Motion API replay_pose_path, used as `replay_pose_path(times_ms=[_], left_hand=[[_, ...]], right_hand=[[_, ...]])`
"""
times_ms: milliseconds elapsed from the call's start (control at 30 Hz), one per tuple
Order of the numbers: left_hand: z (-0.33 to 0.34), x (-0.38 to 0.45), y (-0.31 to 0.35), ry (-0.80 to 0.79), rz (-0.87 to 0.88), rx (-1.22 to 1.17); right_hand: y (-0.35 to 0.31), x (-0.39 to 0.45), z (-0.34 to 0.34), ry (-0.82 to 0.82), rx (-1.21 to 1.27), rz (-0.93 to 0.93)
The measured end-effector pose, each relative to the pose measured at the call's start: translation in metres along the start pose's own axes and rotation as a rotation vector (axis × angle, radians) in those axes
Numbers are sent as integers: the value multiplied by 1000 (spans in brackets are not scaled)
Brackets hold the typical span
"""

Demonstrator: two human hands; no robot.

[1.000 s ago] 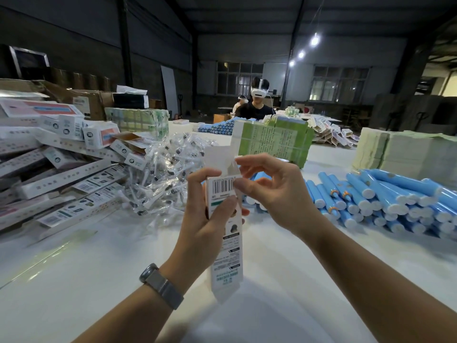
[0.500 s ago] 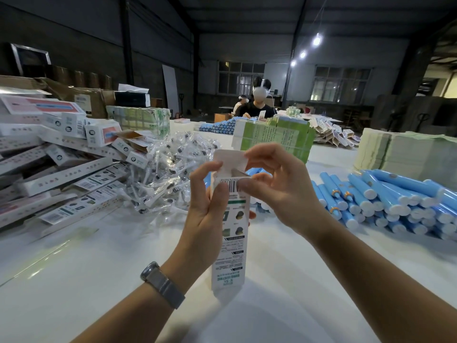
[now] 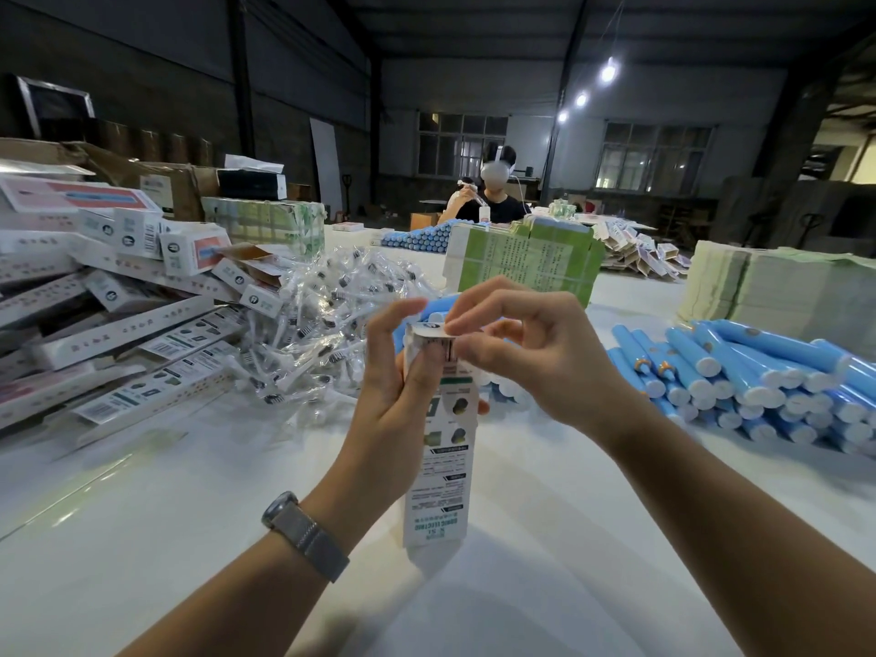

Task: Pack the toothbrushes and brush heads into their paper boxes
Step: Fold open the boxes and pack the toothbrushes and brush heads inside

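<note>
I hold a tall white paper box (image 3: 438, 471) upright over the table, printed side toward me. My left hand (image 3: 393, 400) grips its upper part, thumb on the front. My right hand (image 3: 531, 353) pinches the top flap, which lies folded over the box's open end. To the right lies a stack of blue toothbrush handles (image 3: 739, 377). Behind my left hand sits a heap of brush heads in clear plastic wrap (image 3: 313, 324). What the box holds is hidden.
Filled white boxes (image 3: 109, 320) are piled at the left. Bundles of flat green cartons (image 3: 526, 263) stand behind my hands, and pale stacks (image 3: 777, 291) sit at the right. A person (image 3: 493, 196) works at the far end of the white table (image 3: 189, 538).
The top flap stood upright a second ago; my right hand has folded it down over the box's top. The box has turned upright and risen slightly.
</note>
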State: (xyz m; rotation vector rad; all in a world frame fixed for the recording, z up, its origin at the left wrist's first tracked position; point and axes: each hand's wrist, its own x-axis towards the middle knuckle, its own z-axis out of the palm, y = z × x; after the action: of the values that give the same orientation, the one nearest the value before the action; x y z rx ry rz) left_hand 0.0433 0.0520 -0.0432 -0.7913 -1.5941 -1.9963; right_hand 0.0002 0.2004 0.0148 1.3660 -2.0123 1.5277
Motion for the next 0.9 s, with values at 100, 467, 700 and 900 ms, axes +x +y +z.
replay_pose_path(times_ms=[100, 467, 700, 900], left_hand=[[-1, 0, -2, 3, 6, 11], [1, -2, -6, 27, 35, 37], [2, -4, -5, 0, 55, 60], [3, -5, -6, -54, 61, 56]], right_hand=[[-2, 2, 0, 9, -6, 22], [-8, 2, 4, 2, -105, 16], [-13, 3, -2, -69, -250, -46], [-18, 7, -5, 4, -331, -108]])
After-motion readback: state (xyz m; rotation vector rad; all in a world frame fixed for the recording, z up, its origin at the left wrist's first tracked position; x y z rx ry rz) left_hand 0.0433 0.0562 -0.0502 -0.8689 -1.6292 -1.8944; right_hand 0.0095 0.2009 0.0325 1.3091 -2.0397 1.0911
